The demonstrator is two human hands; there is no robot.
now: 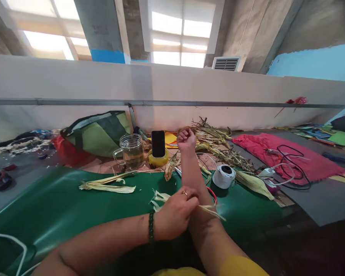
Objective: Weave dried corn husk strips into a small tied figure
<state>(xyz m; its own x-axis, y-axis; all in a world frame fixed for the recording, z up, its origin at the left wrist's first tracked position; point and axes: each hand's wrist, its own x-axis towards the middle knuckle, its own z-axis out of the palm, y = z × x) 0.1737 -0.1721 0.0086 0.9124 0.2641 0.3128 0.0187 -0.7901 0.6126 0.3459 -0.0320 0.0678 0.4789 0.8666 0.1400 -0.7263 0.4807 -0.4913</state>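
My left hand [175, 214], with a dark bead bracelet and a ring, is closed on a pale corn husk strip [214, 211] and rests against my right forearm. The strip's thin ends stick out to the right across the forearm. More pale husk [161, 197] shows just behind the left hand; whether it is the same piece I cannot tell. My right hand [186, 138] is raised farther forward, palm up, its fingers curled in with nothing visible in them. Split husk pieces [112, 186] lie on the green mat [103, 209]. Behind my right forearm, scissors with a red handle [212, 194] are partly hidden.
A glass mug [131, 151], a phone [158, 143] on a yellow tape roll [158, 158] and a green bag [99, 134] stand behind the mat. Dried stalks [215, 140], a white pot [223, 177], a whole husk [254, 184] and pink cloth [287, 155] with cables lie right.
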